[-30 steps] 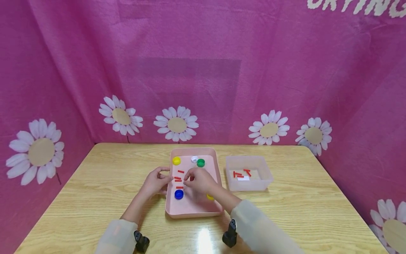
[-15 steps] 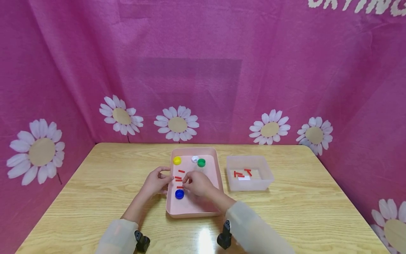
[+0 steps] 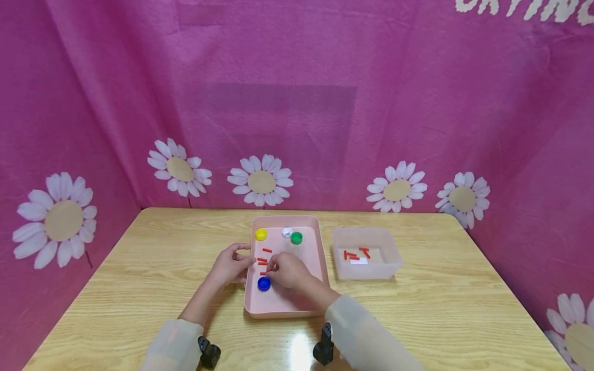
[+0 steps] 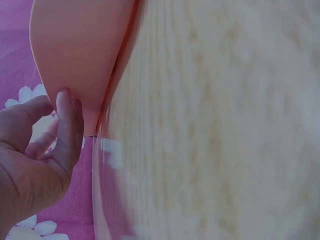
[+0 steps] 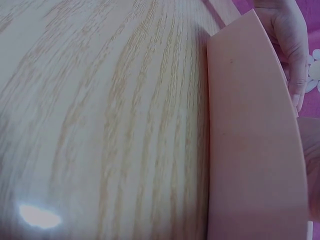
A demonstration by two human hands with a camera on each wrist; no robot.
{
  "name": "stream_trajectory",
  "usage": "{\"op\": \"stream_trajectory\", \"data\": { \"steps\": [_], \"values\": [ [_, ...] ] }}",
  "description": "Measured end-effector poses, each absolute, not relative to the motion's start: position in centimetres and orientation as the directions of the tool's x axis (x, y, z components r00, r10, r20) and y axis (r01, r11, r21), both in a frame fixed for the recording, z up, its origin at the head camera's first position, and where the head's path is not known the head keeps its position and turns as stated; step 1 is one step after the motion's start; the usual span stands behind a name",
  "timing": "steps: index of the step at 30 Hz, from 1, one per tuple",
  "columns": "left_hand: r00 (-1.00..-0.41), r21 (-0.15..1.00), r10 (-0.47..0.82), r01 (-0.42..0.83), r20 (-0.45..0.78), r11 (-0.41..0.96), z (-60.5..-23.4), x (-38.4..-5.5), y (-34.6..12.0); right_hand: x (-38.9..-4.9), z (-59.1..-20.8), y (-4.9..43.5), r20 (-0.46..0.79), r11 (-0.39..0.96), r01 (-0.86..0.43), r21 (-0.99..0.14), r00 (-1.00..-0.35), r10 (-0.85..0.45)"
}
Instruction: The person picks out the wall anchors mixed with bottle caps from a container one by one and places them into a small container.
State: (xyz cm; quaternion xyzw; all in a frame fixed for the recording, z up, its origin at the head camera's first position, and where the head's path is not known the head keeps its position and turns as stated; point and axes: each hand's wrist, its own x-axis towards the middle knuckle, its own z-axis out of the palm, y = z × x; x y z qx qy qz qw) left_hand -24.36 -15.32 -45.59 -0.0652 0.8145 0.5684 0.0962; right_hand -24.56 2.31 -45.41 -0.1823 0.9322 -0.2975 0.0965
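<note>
A pink tray (image 3: 291, 313) lies on the table. My left hand (image 3: 230, 265) holds its left side, thumb at the rim and fingers along the outer wall; in the left wrist view this hand (image 4: 45, 150) touches the wall. My right hand (image 3: 289, 269) is inside the tray, thumb and forefinger pinching the right end of a short red stick (image 3: 262, 273). Just below that stick sits a blue bottle cap (image 3: 264, 284). Several more red sticks (image 3: 262, 260) lie above it, beside my left fingertips. In the right wrist view the tray wall hides most of my right hand (image 5: 312, 160).
A yellow cap (image 3: 261, 234), a white cap (image 3: 287, 233) and a green cap (image 3: 296, 238) sit at the tray's far end. Right of the tray stands a translucent box (image 3: 366, 271) holding several red sticks and a white paper piece (image 3: 359, 261). A pink curtain (image 3: 297, 129) hangs behind the table.
My right hand has moved left and slightly nearer, its fingertips now covering the end of the nearest red stick. Its forearm now hides a second yellow cap. My left hand stays on the tray.
</note>
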Motion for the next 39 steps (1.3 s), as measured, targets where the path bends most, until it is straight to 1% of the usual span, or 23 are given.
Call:
{"op": "stream_trajectory", "data": {
  "steps": [8,17,23,31,39],
  "values": [
    [-0.973,0.915,0.006,-0.216,-0.232,0.341,-45.6,-24.3,-15.3,-24.5,-45.6,2.3,-0.067,0.770,-0.278,-0.574,-0.921,-0.383],
    [-0.975,0.914,0.003,-0.206,-0.221,0.348,-45.8,-24.4,-15.2,-24.4,-45.0,3.4,-0.101,0.741,-0.212,-0.637,-0.930,-0.353],
    [-0.971,0.906,-0.006,-0.225,-0.239,0.359,-45.5,-24.2,-15.1,-24.5,-44.5,4.1,-0.069,0.736,-0.228,-0.638,-0.934,-0.350],
    [-0.970,0.906,-0.009,-0.229,-0.242,0.356,-45.4,-24.0,-15.0,-24.1,-43.5,5.0,-0.108,0.728,-0.170,-0.664,-0.941,-0.319],
    [-0.970,0.900,-0.010,-0.229,-0.242,0.370,-45.4,-24.1,-15.0,-24.1,-42.7,6.1,-0.072,0.743,-0.209,-0.636,-0.942,-0.328]
  ]
}}
